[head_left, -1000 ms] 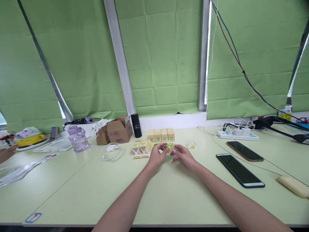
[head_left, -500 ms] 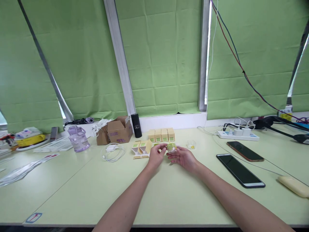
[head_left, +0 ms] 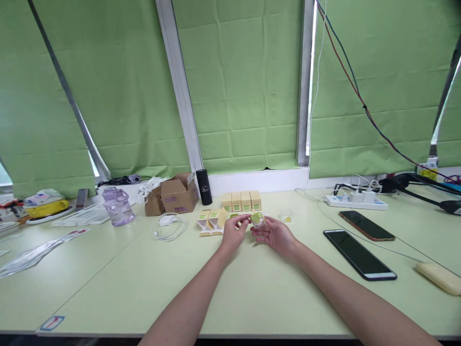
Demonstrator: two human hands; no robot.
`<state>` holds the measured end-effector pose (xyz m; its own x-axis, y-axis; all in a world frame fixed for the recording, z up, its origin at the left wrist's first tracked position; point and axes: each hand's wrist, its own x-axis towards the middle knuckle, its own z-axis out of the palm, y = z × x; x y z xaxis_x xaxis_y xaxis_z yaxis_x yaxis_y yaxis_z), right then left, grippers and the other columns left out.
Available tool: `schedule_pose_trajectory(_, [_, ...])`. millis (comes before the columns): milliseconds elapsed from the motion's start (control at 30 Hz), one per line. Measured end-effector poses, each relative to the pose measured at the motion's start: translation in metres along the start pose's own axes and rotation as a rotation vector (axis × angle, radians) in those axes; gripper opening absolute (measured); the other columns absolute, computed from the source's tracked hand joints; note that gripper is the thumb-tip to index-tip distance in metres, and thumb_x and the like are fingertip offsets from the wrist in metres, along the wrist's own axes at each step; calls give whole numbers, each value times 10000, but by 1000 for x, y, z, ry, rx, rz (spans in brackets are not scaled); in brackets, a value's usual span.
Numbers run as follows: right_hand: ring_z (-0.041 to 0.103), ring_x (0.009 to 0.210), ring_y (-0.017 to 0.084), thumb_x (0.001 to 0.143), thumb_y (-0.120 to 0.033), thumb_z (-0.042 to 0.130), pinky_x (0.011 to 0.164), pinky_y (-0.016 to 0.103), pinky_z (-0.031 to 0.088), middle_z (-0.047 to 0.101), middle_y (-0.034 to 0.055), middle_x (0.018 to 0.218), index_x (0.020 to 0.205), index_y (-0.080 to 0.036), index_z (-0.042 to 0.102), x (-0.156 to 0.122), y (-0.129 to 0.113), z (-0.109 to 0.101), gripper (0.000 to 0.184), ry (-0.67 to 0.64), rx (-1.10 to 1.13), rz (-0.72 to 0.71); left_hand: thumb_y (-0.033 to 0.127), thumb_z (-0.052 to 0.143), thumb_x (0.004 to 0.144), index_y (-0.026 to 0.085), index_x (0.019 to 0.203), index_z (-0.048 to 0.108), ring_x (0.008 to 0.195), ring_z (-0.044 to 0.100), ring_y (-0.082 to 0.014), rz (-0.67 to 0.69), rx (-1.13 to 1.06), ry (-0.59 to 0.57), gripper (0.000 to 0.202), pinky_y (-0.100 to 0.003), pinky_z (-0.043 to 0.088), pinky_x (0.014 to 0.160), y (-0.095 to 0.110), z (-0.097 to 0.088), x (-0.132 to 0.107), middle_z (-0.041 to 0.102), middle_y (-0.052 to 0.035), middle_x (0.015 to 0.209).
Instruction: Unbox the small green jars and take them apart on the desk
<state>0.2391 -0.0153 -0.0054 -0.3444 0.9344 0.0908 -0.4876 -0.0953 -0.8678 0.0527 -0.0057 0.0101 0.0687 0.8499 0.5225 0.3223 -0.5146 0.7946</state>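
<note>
Green blinds (head_left: 241, 86) hang behind a little clear box (head_left: 258, 220) at twelve o'clock. Left hand (head_left: 235, 234) pinches, right hand (head_left: 276, 235) cups it; it seems light, hard, slippery, best held by its sides.

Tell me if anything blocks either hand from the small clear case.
Nothing visible does. The right hand holds the small clear case, and the left hand is right at the case's left edge, with no object between. The opened boxes stand left of the left hand, out of the way.

Office-like workroom: joined desks (head_left: 281, 288), power strip (head_left: 333, 201), green blinds (head_left: 248, 86).
</note>
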Motion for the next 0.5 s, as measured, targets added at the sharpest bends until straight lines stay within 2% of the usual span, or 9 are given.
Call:
schedule_pose_trajectory(167, [744, 829, 260, 763, -321, 804, 787, 440, 592, 756, 99, 975, 1072, -219, 617, 0, -3, 3, 376, 46, 3, -86, 342, 648, 878, 184, 1039, 802, 968, 721, -257, -38, -77, 9, 274, -379, 535, 864, -4, 0, 1, 794, -113, 1046])
schedule_pose_trajectory(267, [724, 844, 249, 699, -351, 869, 749, 421, 607, 725, 75, 972, 1097, -225, 620, 1, -1, 3, 487, 89, -46, -146, 364, 667, 867, 180, 1025, 805, 1028, 717, -266, -69, -125, 41, 279, -391, 543, 906, -7, 1, 3, 787, -121, 1097])
schedule_pose_trajectory(400, [690, 908, 246, 619, -377, 911, 733, 410, 621, 673, 47, 995, 1132, -241, 625, 2, 2, 3, 603, 135, -172, -256, 393, 722, 820, 166, 986, 809, 1029, 722, -278, -84, -169, 82, 294, -381, 565, 872, -10, 2, 5, 791, -129, 1076])
schedule_pose_trajectory(500, [666, 911, 233, 591, -347, 909, 746, 409, 614, 641, 45, 1041, 1135, -242, 627, 3, 4, 3, 621, 166, -281, -342, 390, 751, 791, 160, 975, 810, 991, 731, -278, -82, -201, 76, 300, -375, 576, 840, -11, 2, 5, 794, -130, 1049])
